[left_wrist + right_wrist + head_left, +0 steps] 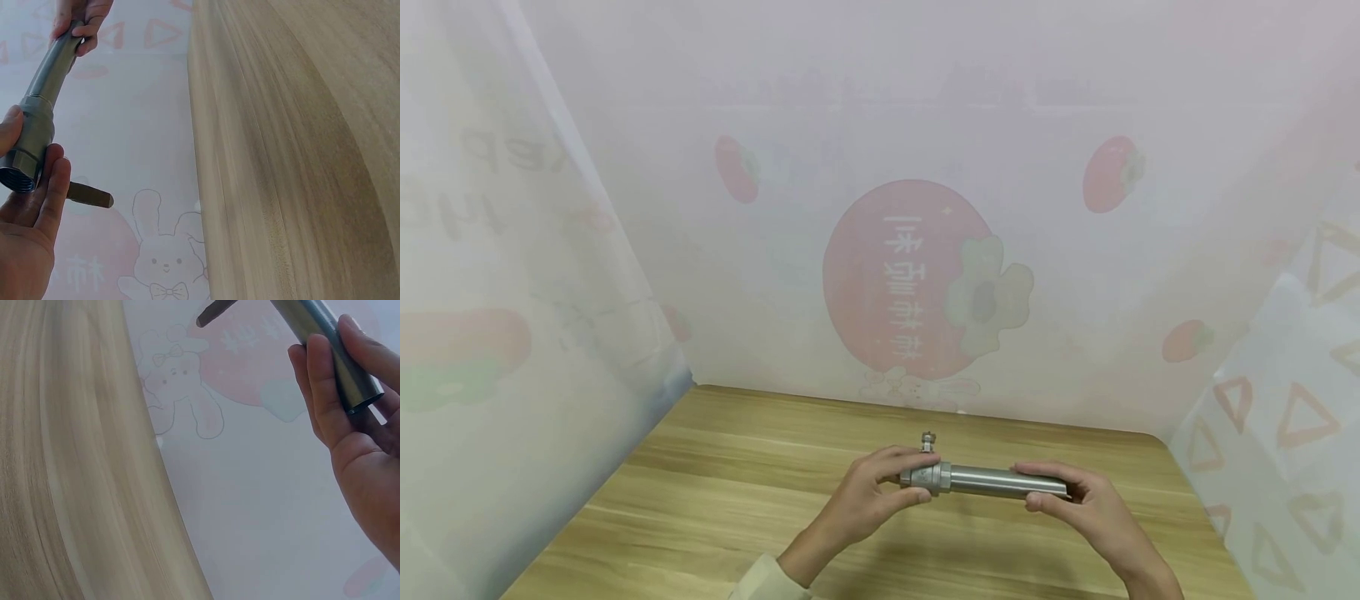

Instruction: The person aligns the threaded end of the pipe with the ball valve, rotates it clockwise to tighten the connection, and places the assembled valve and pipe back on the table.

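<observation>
Held level above the table, a shiny steel pipe (pixel 1000 481) joins a metal ball valve (pixel 927 477) at its left end. My left hand (pixel 872 492) grips the valve body, thumb on the near side and fingers over the far side. In the left wrist view, the valve's threaded opening (pixel 17 178) faces the camera, and its lever handle (pixel 90 195) sticks out past the fingers. My right hand (pixel 1086 500) holds the pipe's free end between thumb and fingers. That open end (pixel 365 403) shows in the right wrist view, near the palm.
Below the hands lies a wood-grain table (pixel 737 475). A pale printed curtain (pixel 775 275) stands along its back edge, with more sheets at the left (pixel 550 275) and right (pixel 1285 433) sides.
</observation>
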`<move>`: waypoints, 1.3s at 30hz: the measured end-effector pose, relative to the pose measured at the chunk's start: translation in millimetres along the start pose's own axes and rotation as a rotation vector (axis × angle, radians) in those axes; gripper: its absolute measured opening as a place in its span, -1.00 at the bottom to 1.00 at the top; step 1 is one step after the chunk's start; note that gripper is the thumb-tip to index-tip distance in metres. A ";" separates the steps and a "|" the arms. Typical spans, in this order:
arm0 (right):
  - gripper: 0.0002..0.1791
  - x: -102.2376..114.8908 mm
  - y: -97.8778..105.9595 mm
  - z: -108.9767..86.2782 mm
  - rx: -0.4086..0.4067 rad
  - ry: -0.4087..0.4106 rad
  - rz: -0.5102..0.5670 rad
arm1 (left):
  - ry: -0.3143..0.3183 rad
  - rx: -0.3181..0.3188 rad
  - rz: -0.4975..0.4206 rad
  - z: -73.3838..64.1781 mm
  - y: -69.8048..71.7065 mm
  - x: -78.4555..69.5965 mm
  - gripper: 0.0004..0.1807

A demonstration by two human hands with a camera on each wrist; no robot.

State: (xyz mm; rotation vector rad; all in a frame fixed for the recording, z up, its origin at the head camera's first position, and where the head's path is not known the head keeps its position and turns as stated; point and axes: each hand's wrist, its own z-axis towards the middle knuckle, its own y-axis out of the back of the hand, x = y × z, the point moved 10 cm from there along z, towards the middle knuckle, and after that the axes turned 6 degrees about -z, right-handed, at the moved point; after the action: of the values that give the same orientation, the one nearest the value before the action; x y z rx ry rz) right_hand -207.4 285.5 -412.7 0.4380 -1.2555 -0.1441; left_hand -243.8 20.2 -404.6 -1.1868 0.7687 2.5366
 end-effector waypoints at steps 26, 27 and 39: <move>-0.56 -11.9 -6.1 -2.6 -0.033 -0.085 0.015 | 0.009 0.045 0.081 2.2 -1.5 3.0 -0.48; -0.55 -11.8 -6.3 -2.3 -0.026 -0.089 0.009 | 0.014 0.043 0.085 2.5 -1.0 3.0 -0.47; -0.50 -0.7 -3.7 3.9 0.040 -0.049 -0.055 | 0.045 0.049 0.090 8.4 4.2 2.8 -0.45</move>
State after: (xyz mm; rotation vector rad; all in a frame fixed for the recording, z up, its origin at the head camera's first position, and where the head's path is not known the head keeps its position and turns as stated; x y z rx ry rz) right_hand -210.8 281.5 -413.9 0.5060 -1.2971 -0.1775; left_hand -252.8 21.3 -400.7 -1.2240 0.9092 2.5538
